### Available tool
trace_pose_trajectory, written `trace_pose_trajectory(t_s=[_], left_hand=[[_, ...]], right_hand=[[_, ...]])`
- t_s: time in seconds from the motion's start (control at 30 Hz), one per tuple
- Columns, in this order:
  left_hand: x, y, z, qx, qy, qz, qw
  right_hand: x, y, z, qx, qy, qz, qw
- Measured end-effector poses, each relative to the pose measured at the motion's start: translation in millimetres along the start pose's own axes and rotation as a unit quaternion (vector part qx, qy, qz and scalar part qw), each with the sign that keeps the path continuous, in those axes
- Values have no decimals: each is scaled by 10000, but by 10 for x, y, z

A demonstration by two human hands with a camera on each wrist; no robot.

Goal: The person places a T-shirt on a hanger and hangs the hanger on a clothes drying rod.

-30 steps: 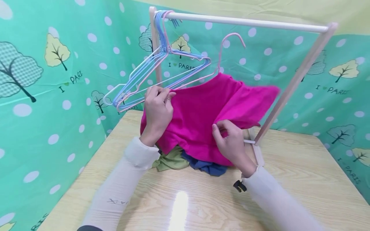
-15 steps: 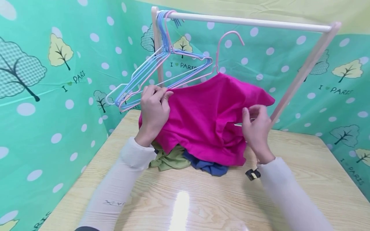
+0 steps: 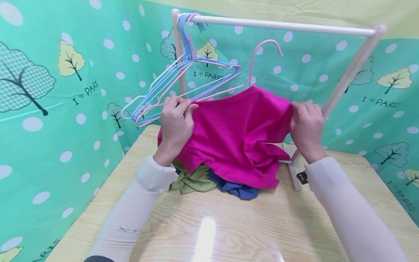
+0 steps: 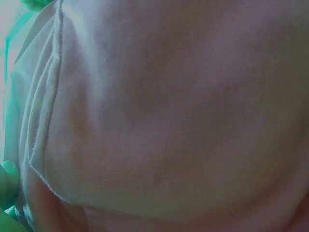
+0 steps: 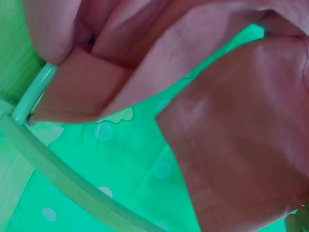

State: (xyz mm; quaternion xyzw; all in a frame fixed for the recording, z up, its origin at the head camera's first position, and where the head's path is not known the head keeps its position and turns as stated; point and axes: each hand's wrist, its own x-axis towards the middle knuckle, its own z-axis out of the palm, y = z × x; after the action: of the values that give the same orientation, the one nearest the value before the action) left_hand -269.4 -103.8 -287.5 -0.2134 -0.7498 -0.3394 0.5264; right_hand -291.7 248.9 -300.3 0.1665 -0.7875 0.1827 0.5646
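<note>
A bright pink shirt [image 3: 226, 134] hangs between my two hands, draped over a pink wire hanger [image 3: 251, 69] whose hook stands up free in the air below the rail. My left hand [image 3: 176, 122] pinches the shirt's left upper edge between thumb and fingers. At the opposite upper edge, my right hand [image 3: 307, 125] grips the cloth by the sleeve. In the left wrist view the shirt [image 4: 159, 106] fills nearly everything. The right wrist view shows the shirt's sleeve [image 5: 231, 130] hanging, with folds beside it. Most of the hanger's body is hidden by cloth.
Several blue, white and pink hangers [image 3: 188, 54] hang at the left end of the rack's white rail [image 3: 281, 24]. A green garment [image 3: 194, 181] and a blue garment [image 3: 234, 188] lie on the wooden table [image 3: 163, 225] under the shirt. The rack's right post [image 3: 355, 72] stands behind my right hand.
My right hand has moved right and up from the shirt's lower front to its right upper edge, and now grips there. The left hand has kept its hold, almost still.
</note>
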Motion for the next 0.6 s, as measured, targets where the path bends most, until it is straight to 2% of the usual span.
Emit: trace_pose_trajectory(t_s=[0.17, 0.33, 0.43, 0.53, 0.6], left_hand=[[8, -1, -10, 9, 18, -60, 10000], [6, 1, -4, 9, 50, 32, 10000], [-1, 3, -7, -10, 26, 35, 10000], [-4, 6, -17, -25, -23, 13, 10000], [3, 13, -28, -30, -39, 14, 10000]], right_hand=[[-56, -107, 34, 4, -77, 61, 10000], [-106, -218, 56, 289, -426, 612, 9968], [-42, -251, 47, 483, -310, 1023, 9931], [74, -276, 24, 616, -204, 1029, 9926], [156, -278, 10, 601, -368, 797, 9943]])
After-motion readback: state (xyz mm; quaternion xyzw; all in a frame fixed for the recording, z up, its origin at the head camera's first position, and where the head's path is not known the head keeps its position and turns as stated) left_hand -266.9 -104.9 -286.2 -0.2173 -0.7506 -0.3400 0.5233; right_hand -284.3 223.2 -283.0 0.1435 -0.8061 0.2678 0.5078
